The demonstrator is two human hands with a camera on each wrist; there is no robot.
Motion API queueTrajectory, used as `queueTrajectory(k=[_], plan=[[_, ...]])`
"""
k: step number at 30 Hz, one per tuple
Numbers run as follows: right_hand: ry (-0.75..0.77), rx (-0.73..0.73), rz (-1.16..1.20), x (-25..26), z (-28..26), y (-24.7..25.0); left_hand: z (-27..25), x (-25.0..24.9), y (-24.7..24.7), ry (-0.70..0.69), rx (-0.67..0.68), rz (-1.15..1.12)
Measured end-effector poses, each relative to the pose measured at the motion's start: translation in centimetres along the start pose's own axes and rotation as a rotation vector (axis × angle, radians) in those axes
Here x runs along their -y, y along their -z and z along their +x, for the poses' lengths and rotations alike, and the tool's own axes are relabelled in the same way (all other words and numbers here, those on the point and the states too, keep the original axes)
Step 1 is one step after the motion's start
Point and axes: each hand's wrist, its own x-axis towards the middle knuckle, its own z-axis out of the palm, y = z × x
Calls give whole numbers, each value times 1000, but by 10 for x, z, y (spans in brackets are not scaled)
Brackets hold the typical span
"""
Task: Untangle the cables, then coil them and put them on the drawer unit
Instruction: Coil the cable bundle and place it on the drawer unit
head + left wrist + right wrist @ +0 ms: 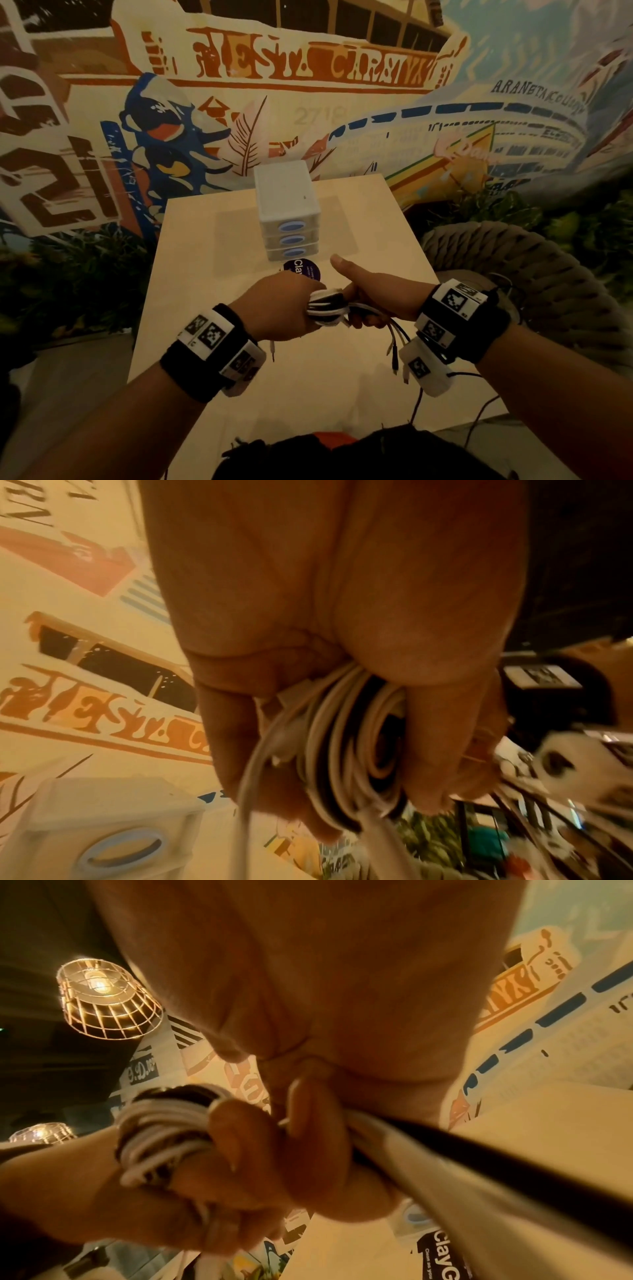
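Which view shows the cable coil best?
Left wrist: the cable coil fills the frame centre, its white and black loops stacked between the left hand's curled fingers. The right wrist view shows the wraps side-on, blurred. The head view shows only a small bundle between both hands, ends dangling.

Both forearms reach forward side by side, each with a dark band carrying white marker blocks at the wrist. The left hand (286, 308) is turned back-up, its fingers (236, 739) curled tight round a bundle of white and dark loops, the thumb closing from the other side. The right hand (371, 296) meets it knuckle to knuckle, its fingers (315, 1112) wrapped round the strands that trail back under its wrist, while its thumb sticks out straight, pointing forward and to the left. Both hands are raised above the surface.
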Motion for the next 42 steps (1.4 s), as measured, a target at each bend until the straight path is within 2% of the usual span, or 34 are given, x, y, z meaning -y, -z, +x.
queueTrajectory(k=[6,9,13,16,18,22,24,27,29,32,36,42], plan=[[-13,56,-418,8,2,-5,4,-13,-11,40,-11,261],[-21,11,-554,14,7,-8,8,-22,-12,28,-6,378],[-73,-29,-673,20,20,-21,12,-25,-16,45,25,428],[-59,-112,-738,22,24,-28,11,-23,-15,101,-29,386],[-37,-123,-716,23,23,-28,8,-19,-15,123,-101,303],[13,-74,-497,21,12,-17,-1,-1,-15,39,-271,-35],[45,-85,-346,17,6,-10,-9,12,-15,36,-271,-298],[83,-131,-146,10,-2,-3,-22,23,-17,72,-208,-867],[121,-140,-60,9,-3,-2,-26,19,-19,69,-209,-1114],[192,-126,-8,13,-4,-9,-19,4,-20,-8,-254,-1246],[289,-119,74,17,-4,-18,-11,-12,-21,13,-329,-1446],[299,-148,108,10,-11,-18,-10,0,-21,-26,-347,-1316]])
